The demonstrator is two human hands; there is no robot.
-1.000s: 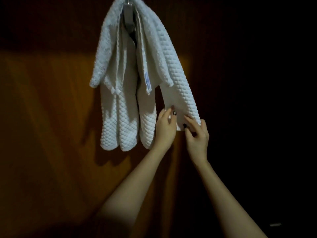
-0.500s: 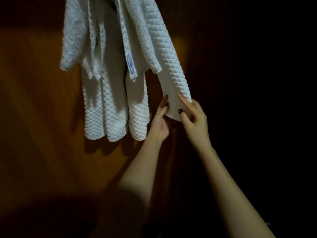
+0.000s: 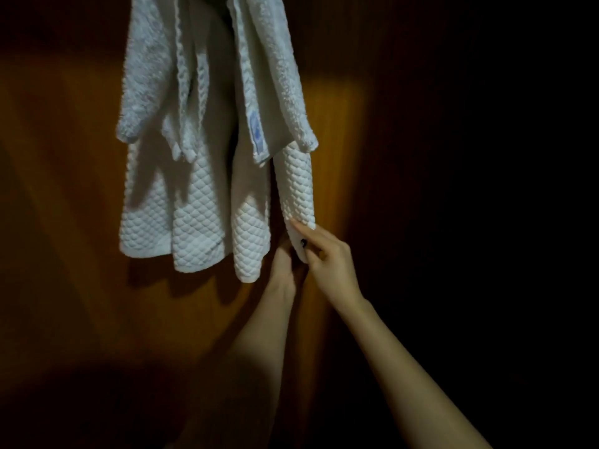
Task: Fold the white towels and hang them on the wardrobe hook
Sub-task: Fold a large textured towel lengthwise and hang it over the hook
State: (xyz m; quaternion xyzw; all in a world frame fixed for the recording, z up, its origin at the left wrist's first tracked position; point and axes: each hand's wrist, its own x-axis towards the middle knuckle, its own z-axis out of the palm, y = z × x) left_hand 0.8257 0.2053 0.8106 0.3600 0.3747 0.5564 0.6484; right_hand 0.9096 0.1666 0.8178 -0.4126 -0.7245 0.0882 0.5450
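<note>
White quilted towels (image 3: 207, 176) hang in several folds down a brown wooden wardrobe panel (image 3: 64, 222); the hook is out of frame above. A blue label (image 3: 256, 131) shows on an inner fold. My right hand (image 3: 327, 257) pinches the bottom corner of the rightmost fold (image 3: 296, 186) between thumb and forefinger. My left hand (image 3: 285, 264) is just left of it, behind that same corner, with its fingers mostly hidden by the towel and the right hand, so I cannot see its hold.
The panel is lit orange-brown in the middle and falls into deep shadow at the right side and along the bottom. Both forearms reach up from the lower edge of the view.
The rightmost fold has swung left and now hangs straighter beside the others. Both hands moved with it, and the left hand has slipped further behind the corner.
</note>
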